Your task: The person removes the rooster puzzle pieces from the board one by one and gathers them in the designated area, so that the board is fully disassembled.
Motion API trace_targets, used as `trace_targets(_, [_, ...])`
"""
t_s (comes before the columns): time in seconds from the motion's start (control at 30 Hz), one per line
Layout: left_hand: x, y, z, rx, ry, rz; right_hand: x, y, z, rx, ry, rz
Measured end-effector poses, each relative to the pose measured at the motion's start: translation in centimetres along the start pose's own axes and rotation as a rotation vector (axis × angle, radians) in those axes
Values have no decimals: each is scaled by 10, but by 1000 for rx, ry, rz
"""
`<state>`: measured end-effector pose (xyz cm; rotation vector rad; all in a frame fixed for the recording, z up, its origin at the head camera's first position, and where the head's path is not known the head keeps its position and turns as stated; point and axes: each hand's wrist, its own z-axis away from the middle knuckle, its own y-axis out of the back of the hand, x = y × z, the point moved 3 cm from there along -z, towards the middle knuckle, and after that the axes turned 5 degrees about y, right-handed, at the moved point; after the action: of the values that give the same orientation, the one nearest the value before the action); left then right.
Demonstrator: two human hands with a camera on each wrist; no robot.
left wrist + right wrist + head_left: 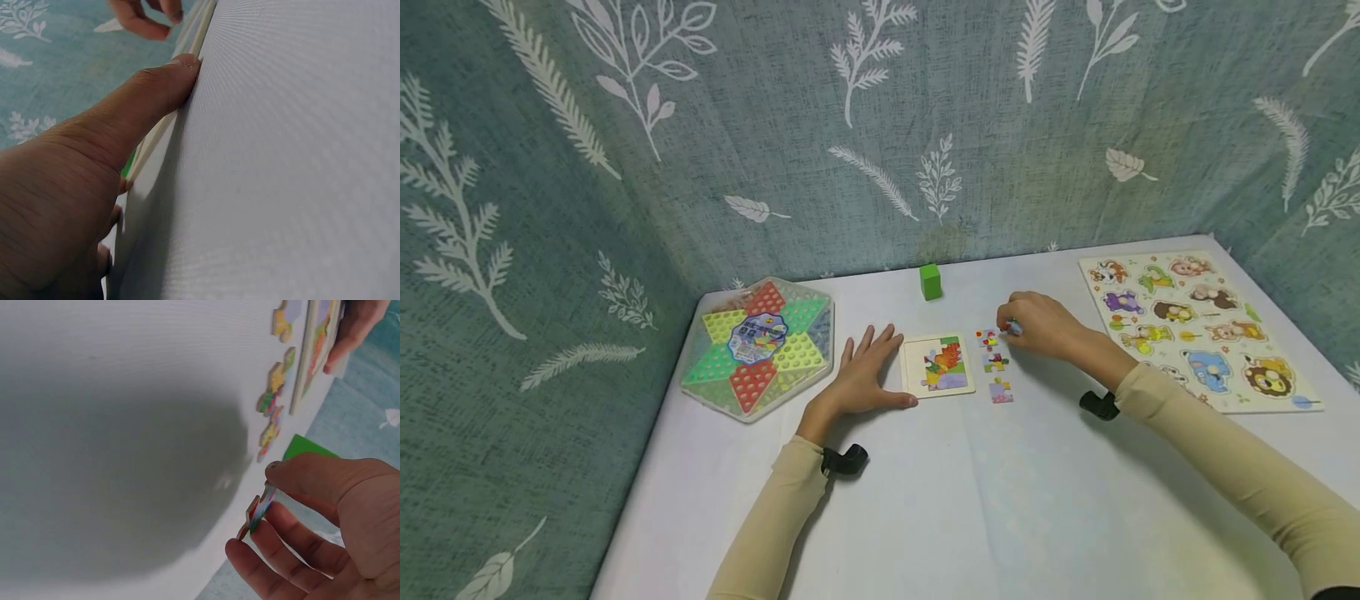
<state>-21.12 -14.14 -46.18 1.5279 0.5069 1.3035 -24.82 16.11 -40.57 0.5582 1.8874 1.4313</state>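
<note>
A small square wooden puzzle tray (912,367) lies mid-table, its right part filled with joined picture pieces and its left part bare. My left hand (867,377) rests at the tray's left side with fingers spread; in the left wrist view the thumb (165,84) lies along its edge. Between thumb and fingers my right hand (1041,323) pinches a puzzle piece (257,509), raised over the table to the right of the tray. Loose puzzle pieces stand in a column beside the tray: a lilac one (1001,392), a mixed-colour one (996,363) and one near the right fingers (987,338).
A green block (930,282) stands behind the tray near the wall. At the left lies a hexagonal Chinese checkers board (715,392). A large animal puzzle board (1180,325) occupies the right side, partly under the right forearm. Patterned cloth (880,167) hangs behind the table.
</note>
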Motion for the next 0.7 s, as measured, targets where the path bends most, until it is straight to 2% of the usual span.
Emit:
trace_targets(0.43, [-1, 4, -2, 15, -1, -17, 9, -7, -2, -3, -20, 16])
trace_targets(0.7, [-4, -3, 2, -1, -3, -18, 6, -13, 6, -7, -8, -15])
